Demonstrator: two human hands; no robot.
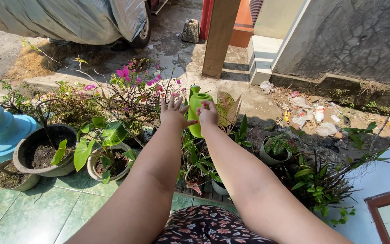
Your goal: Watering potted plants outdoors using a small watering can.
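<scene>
Head view: person seated or crouched at a tiled edge, both bare arms stretched out over potted plants.
Right hand (pixel 208 114): grip closed around the upper part of a lime-green watering can (pixel 195 110); fingers wrapped on its handle side, painted nails showing.
Left hand (pixel 174 113): fingers fanned wide, palm resting against the can's left side; steadying it, not clamping.
Can position: held up between the two grips, spout end pointing away and up from the hands, body hanging just below the right grip, above a cluster of leafy pots.
Below the grip: small pot with striped green leaves (pixel 194 169), directly under the can.
Left of the grip: pink-flowered shrub (pixel 134 88), a white pot with broad leaves (pixel 109 160), a big dark pot of soil (pixel 44 151).
Right of the grip: a reddish-veined leaf plant (pixel 228 108) just beside the can, a small grey pot (pixel 276 151) further out.
Beyond the grip: concrete ground with scattered litter (pixel 310 113), a wooden post (pixel 220 36).
Step (judgement): watering the pots, can lifted and aimed; no water stream visible, cannot tell if pouring.
Next move calls for (judgement): tipping the can forward with the right grip while the left steadies, keeping the spout over soil, not leaves.
</scene>
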